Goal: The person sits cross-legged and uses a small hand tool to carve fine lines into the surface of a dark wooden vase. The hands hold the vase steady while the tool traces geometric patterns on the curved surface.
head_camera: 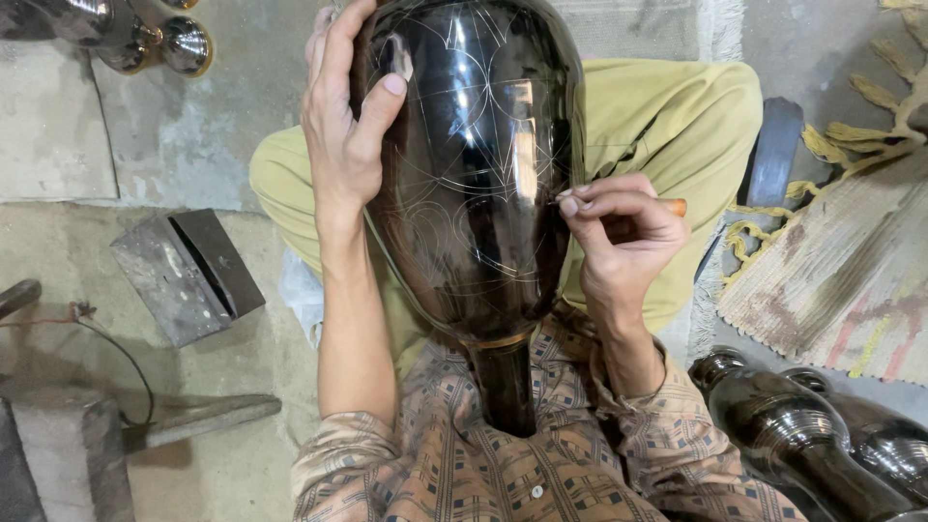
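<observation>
Pinched tight in the right hand [619,232] is a thin scratching tool [667,206], its tip on the shiny black vase [474,174]. Farther up, the left hand [343,116] wraps around the vase's round side. More black vases [812,435] lie nearby.
</observation>
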